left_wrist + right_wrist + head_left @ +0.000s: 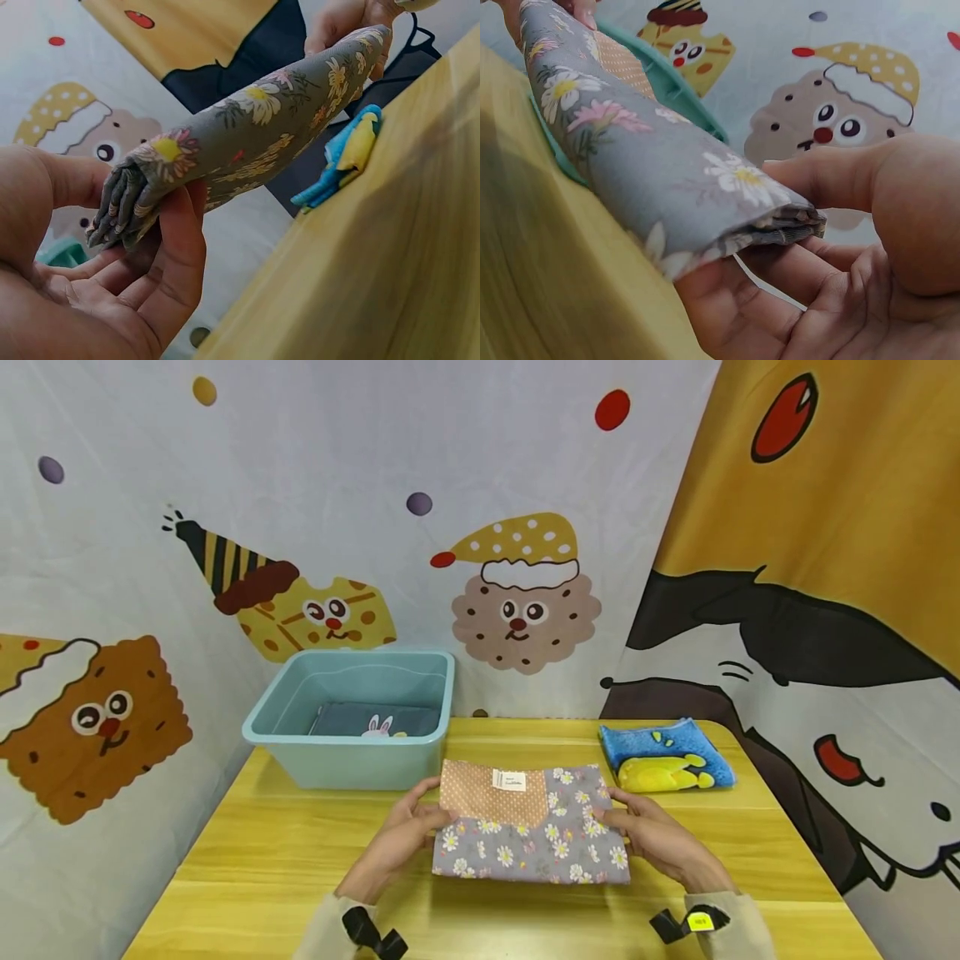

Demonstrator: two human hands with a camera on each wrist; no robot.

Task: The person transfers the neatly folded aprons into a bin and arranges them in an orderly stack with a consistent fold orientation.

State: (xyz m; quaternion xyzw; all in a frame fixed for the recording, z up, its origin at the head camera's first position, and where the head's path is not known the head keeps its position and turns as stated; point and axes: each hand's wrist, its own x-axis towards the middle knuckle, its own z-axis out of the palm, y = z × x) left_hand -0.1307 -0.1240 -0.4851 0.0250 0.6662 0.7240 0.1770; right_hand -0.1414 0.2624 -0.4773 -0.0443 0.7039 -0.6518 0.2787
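Note:
Both hands hold a folded floral cloth (525,852) up above the table. It is grey with daisies, and has a tan polka-dot panel (480,789) with a white label (509,779). My left hand (408,831) pinches its left edge, thumb on top and fingers beneath. At the opposite edge, my right hand (656,835) grips it the same way. Several stacked layers show at the folded end in the left wrist view, beside the left thumb (79,180). The right wrist view shows layers between the right thumb (817,172) and the fingers below.
A light blue-green plastic bin (352,764) stands at the back left of the wooden table (247,860). Inside it lies a dark folded cloth (341,718) with a white rabbit. A folded blue and yellow fuzzy cloth (667,756) lies at the back right. A cartoon-print curtain (337,443) hangs behind.

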